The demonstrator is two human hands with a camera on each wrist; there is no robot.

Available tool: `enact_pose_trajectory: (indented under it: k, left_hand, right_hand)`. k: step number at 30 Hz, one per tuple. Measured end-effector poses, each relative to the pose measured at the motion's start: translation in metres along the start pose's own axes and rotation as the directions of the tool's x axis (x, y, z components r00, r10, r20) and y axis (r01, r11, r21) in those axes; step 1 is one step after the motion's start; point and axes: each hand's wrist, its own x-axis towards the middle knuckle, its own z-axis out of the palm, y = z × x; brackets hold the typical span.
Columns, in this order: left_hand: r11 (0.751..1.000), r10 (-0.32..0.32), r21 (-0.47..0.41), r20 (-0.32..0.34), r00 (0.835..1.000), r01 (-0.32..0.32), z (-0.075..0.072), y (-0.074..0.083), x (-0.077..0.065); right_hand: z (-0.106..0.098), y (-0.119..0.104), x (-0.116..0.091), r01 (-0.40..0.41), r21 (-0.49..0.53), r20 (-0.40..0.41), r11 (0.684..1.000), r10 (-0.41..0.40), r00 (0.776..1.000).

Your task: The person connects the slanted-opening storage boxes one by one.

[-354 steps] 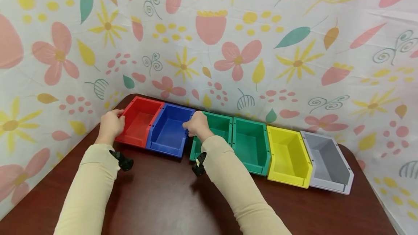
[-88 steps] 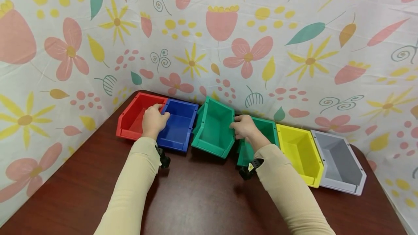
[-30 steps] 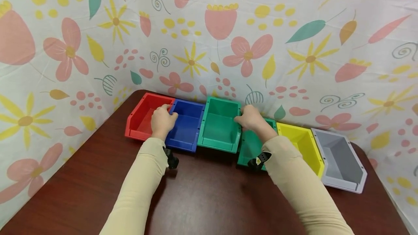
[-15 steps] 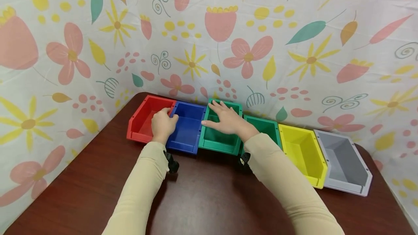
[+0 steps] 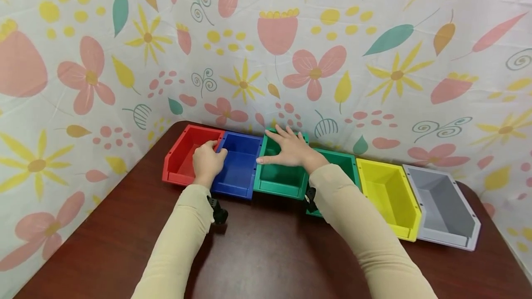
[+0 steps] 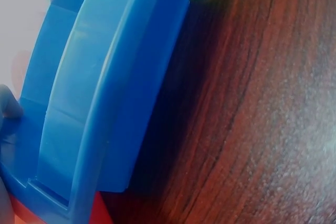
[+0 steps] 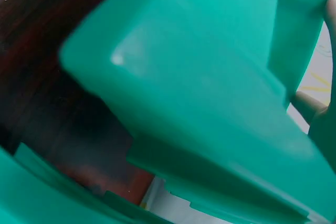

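Observation:
My left hand grips the adjoining walls of the red bin and the blue bin, its thumb on the blue side. In the left wrist view a fingertip touches the blue plastic. My right hand lies spread across the left green bin, thumb at its left rim and straight fingers reaching its back rim. This green bin stands against the blue one. Partly hidden under my right forearm is a second green bin, set lower than the first; its edge also shows in the right wrist view.
A yellow bin and a grey bin continue the row to the right. The bins stand along the back of a dark brown wooden table. A flower-patterned cloth hangs directly behind them.
The left green bin has shifted left against the blue bin and straightened. My right hand has let go of its right rim and spread over its top. My left hand moved right from the red bin's outer wall.

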Motion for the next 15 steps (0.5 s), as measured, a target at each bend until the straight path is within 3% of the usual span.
enact_pose_trajectory:
  k: [15]
  left_hand:
    - [1.000,0.006,0.008,-0.003,1.000,-0.006,0.0018,-0.0010,0.0014]
  right_hand:
    - [0.0031,0.0023,-0.0003,-0.012,0.014,-0.017,1.000,0.012,1.000]
